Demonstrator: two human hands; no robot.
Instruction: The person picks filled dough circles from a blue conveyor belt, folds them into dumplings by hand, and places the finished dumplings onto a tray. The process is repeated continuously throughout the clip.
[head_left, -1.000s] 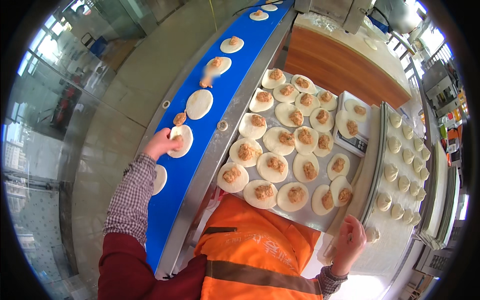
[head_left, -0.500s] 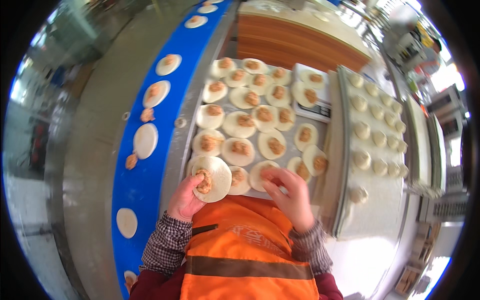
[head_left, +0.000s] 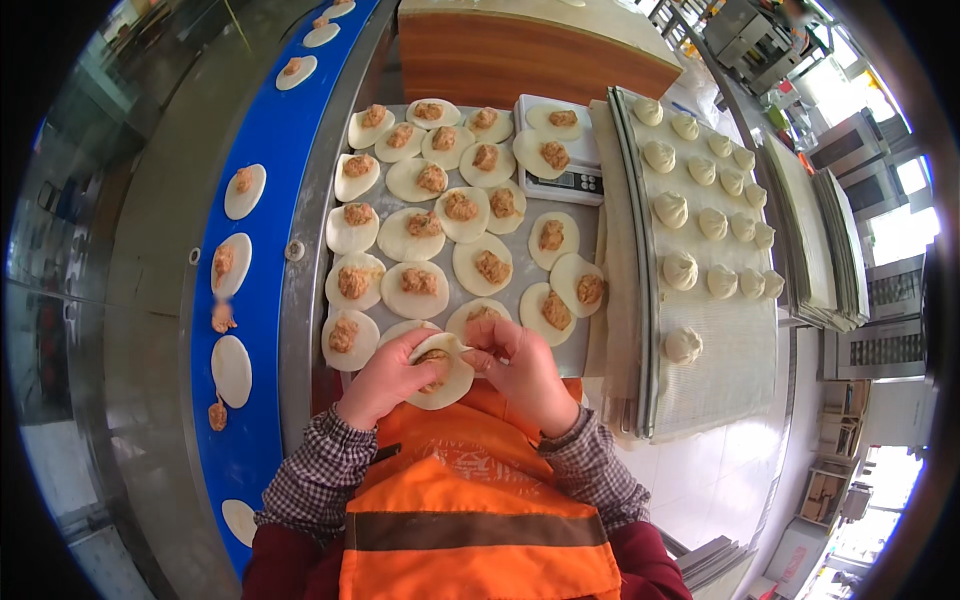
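A round dough wrapper with a lump of meat filling rests in my left hand, whose fingers curl under it and whose thumb lies over the filling. My right hand pinches the wrapper's right rim between thumb and fingertips, where the edge is drawn up a little. Just beyond my hands, several flat filled wrappers lie on a metal worktop, some overlapping. My hands partly cover the nearest ones.
On my left runs a blue conveyor belt carrying wrappers and filling. A white scale at the back right bears two filled wrappers. Right of it, a cloth-lined tray holds several pleated buns. A wooden counter stands behind.
My right hand has moved left to the held wrapper and taken hold of its rim. Wrappers on the belt have moved toward me. The whole view has shifted.
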